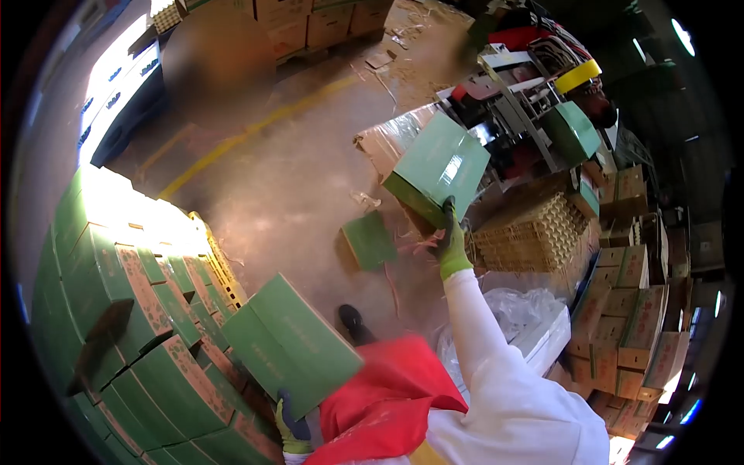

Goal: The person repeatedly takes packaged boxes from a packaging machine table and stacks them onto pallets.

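A green cardboard carton [291, 341] is tilted in front of my body at the lower left. My left hand [292, 425], in a green and dark work glove, grips its lower edge, with some fingers hidden by the carton. My right arm reaches forward, and my gloved right hand [452, 244] is closed on the near edge of another green carton [443, 164]. That carton rests at the end of a strapping or taping machine [504, 105]. Part of the right hand's grip is hidden. A red apron [387, 387] covers my front.
Stacked green cartons [167, 372] rise at left beside a yellow pallet [217, 260]. A flattened green piece [369, 240] lies on the floor. At right are stacked egg trays [535, 236], clear plastic wrap [511, 310] and piled brown cartons [620, 325]. Another green carton [572, 132] sits beyond the machine.
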A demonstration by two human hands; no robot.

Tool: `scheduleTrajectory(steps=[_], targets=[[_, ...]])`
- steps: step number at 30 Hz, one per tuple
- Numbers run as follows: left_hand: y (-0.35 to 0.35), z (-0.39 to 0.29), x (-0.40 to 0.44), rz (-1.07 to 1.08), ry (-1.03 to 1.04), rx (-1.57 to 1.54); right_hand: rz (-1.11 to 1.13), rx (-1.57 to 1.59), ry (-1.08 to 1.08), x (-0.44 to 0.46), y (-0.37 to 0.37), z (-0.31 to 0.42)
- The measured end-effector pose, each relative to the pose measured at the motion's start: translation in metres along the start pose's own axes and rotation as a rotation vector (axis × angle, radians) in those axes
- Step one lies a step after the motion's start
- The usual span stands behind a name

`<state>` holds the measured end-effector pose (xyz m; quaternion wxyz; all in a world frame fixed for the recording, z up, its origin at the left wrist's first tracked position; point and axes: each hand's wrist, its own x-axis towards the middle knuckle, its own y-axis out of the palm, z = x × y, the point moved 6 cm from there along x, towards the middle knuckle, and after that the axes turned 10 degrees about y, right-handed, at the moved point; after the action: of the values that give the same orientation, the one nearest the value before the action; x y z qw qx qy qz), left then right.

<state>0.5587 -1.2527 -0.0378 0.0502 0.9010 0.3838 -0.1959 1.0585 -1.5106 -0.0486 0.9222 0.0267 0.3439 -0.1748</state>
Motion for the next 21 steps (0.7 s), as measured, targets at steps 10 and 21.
scheduleTrajectory(steps=[10,21], targets=[[0.005,0.003,-0.009,-0.007,-0.282,-0.164,-0.293,0.078,-0.123,0.027,0.017,-0.01],[0.043,-0.03,-0.015,0.072,-0.359,-0.111,-0.305,0.087,-0.161,0.028,-0.015,-0.044]])
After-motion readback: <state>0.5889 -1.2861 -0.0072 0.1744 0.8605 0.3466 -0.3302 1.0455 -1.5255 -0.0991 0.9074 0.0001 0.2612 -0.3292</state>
